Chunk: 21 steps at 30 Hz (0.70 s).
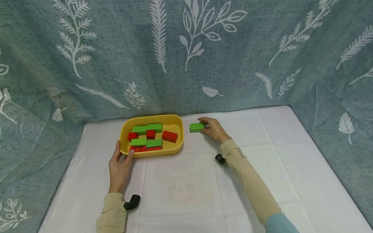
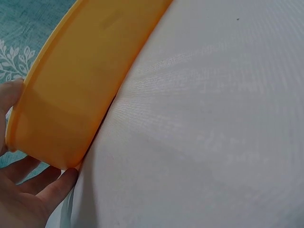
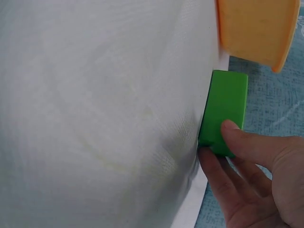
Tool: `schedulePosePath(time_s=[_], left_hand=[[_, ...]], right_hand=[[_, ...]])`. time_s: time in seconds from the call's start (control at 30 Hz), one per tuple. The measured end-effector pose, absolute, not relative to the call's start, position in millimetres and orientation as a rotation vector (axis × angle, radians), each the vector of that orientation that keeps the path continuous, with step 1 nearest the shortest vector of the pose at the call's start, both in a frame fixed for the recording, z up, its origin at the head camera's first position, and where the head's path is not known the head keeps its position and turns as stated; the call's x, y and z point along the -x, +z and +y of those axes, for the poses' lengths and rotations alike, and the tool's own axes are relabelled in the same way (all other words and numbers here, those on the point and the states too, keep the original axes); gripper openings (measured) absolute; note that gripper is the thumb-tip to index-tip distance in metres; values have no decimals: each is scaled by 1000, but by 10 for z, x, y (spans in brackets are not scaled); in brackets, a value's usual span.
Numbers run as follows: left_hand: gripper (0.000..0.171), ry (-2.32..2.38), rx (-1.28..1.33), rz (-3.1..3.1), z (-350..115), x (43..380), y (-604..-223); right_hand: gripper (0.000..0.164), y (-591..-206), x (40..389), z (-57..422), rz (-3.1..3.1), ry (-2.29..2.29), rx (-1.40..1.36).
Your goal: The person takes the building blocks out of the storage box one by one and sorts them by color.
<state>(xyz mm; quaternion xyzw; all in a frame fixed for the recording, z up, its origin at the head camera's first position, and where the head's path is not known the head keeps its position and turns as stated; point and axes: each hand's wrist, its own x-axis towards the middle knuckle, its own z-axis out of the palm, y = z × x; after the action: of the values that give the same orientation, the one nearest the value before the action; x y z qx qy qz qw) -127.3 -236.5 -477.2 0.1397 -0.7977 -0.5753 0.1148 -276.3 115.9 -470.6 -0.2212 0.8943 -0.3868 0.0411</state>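
Note:
A yellow tray [image 1: 172, 150] stands at the back left of the table, with several green and red blocks inside. My left hand [image 1: 120, 171] grips its front left corner, thumb at the rim and fingers spread along the outer wall; in the left wrist view the fingertips [image 2: 59, 187] reach its lower edge. To the right of the tray, a green block [image 1: 196, 127] lies on the cloth. My right hand [image 1: 215, 130] pinches the right end of this block between thumb and fingers, the thumb [image 3: 247, 142] pressing on its face.
Inside the tray, a red block [image 1: 170, 136] lies tilted at the right, apart from the others; the rest sit towards the left and middle. A white cloth [image 1: 186, 191] covers the table. Behind it hangs a blue-green leaf-print curtain [image 1: 175, 87].

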Motion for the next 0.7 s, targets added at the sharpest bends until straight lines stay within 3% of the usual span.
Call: schedulePosePath(time_s=[0.7], left_hand=[[73,-1655,-411,-2334,-2355,1284,-4778]], right_hand=[[47,-4444,2784,1141,2760,-1111,661]])
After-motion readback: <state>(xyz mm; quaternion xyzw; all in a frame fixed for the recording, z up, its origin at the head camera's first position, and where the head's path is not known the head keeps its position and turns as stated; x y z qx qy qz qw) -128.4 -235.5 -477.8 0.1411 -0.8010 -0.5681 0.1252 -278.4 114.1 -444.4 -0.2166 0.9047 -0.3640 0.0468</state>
